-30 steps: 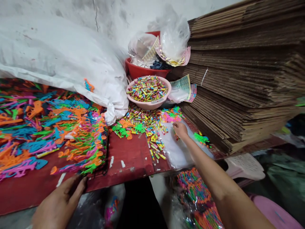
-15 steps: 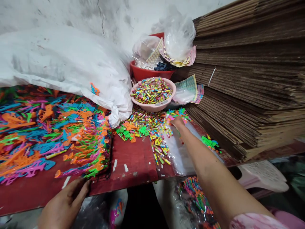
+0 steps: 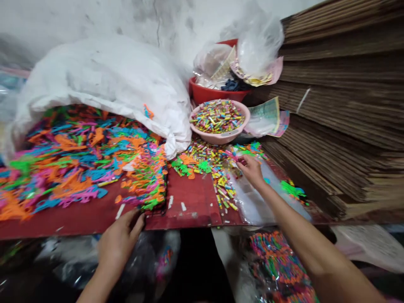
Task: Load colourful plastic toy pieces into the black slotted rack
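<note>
Fingers [image 3: 243,161] of right hand [image 3: 251,171] pressed together, pinch cannot tell, over plastic bag [image 3: 252,206] below pink bowl [image 3: 202,126]; left hand [image 3: 118,244] slightly spread, also below bowl, at red table edge [image 3: 186,223].

two hands [image 3: 118,246], one pink bowl [image 3: 220,138], seemingly one red basin [image 3: 205,96]

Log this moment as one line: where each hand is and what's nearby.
left hand: at red table edge | right hand: above clear plastic bag, beside loose coloured sticks
</note>
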Demonstrator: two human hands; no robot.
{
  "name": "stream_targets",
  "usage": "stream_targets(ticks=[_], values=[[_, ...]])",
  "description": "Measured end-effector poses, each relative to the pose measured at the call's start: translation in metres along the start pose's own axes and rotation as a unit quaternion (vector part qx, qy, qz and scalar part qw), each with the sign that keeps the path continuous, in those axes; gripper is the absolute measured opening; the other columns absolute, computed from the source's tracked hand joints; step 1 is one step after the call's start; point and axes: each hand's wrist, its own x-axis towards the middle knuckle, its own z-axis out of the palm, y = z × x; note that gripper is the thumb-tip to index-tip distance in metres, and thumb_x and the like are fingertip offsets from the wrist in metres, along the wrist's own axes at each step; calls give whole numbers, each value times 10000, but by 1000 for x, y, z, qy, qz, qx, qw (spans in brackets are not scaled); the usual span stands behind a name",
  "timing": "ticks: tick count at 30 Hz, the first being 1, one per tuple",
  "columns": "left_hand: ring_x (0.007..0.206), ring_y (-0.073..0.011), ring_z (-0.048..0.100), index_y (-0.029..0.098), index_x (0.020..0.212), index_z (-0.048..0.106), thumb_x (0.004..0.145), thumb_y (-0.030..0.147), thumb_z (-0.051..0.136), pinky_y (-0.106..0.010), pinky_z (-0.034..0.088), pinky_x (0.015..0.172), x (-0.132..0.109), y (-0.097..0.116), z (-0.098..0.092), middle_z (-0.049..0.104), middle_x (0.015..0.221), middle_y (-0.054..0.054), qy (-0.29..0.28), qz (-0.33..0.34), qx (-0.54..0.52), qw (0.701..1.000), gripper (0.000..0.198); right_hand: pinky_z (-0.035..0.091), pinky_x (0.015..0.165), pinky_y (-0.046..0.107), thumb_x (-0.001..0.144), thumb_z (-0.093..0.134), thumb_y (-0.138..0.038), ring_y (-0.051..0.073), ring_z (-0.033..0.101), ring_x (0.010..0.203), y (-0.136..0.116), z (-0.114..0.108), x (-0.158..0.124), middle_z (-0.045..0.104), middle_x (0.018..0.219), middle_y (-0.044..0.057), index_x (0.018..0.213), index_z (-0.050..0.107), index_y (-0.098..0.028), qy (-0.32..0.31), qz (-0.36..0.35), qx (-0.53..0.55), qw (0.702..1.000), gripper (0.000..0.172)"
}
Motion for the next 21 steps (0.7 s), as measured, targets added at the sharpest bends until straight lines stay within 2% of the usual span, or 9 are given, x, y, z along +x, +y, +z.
stream_targets(ticks=[2, 4, 6, 9, 12, 13, 15, 18, 21], values=[[1016, -243, 701, 229, 1193, 680, 940, 476, 406, -261, 488, 723, -3, 7, -4, 736, 1150, -63, -6, 7, 4, 1000, 448, 471, 802, 302, 872, 551, -267, 196, 606, 883, -25, 3, -20, 659, 946, 62, 929, 673, -202, -57, -165, 9, 985, 149], [1025, -238, 695, 235, 1203, 673, 948, 470, 407, -262, 478, 730, -4, 10, -7, 742, 1128, -63, -3, 2, 9, 1000, 438, 469, 865, 321, 916, 514, -251, 213, 601, 984, -50, 12, -36, 655, 1032, 84, 958, 673, -211, -97, -257, 12, 962, 169], [1012, -231, 695, 247, 1196, 675, 946, 472, 420, -262, 470, 722, -4, 11, -8, 745, 1119, -54, -5, -5, 12, 1000, 422, 464, 913, 338, 941, 478, -231, 221, 592, 1042, -71, 26, -48, 658, 1089, 92, 985, 675, -220, -136, -297, 2, 945, 202], [1030, -226, 687, 255, 1215, 666, 941, 470, 441, -264, 465, 729, -5, 11, -10, 736, 1148, -48, -7, -14, 8, 1000, 415, 455, 955, 354, 957, 417, -188, 222, 589, 1099, -92, 46, -60, 655, 1181, 89, 1045, 672, -231, -177, -314, -6, 933, 273], [1024, -226, 687, 259, 1232, 661, 942, 455, 447, -273, 466, 741, -7, 12, -12, 731, 1162, -50, -7, -11, -1, 1000, 410, 449, 959, 341, 956, 372, -161, 219, 580, 1153, -103, 55, -71, 616, 1284, 94, 1151, 639, -227, -156, -297, 2, 942, 337], [1017, -227, 689, 260, 1234, 661, 942, 452, 447, -276, 466, 741, -7, 12, -12, 730, 1164, -52, -5, -10, -4, 1000, 409, 454, 931, 333, 958, 381, -180, 221, 594, 1121, -106, 55, -77, 627, 1255, 102, 1157, 632, -220, -137, -270, -11, 953, 324], [1004, -228, 690, 268, 1234, 663, 942, 453, 445, -278, 467, 736, -7, 12, -11, 729, 1164, -50, -1, -11, -8, 1000, 409, 460, 811, 314, 958, 437, -278, 228, 632, 957, -112, 52, -90, 680, 1067, 103, 1061, 652, -209, -114, -187, -71, 973, 248], [1008, -222, 688, 278, 1228, 667, 939, 459, 444, -271, 466, 739, -7, 11, -9, 732, 1157, -43, 4, -14, -10, 1000, 407, 375, 622, 280, 912, 533, -449, 204, 607, 720, -120, 46, -106, 678, 804, 68, 862, 641, -215, -148, -94, -171, 969, 263], [1022, -224, 684, 271, 1224, 668, 939, 463, 438, -270, 468, 747, -7, 10, -9, 732, 1156, -48, 7, -12, -10, 1000, 413, 303, 566, 265, 875, 572, -427, 177, 597, 680, -128, 46, -109, 688, 774, 49, 813, 625, -214, -196, -62, -184, 961, 228]])
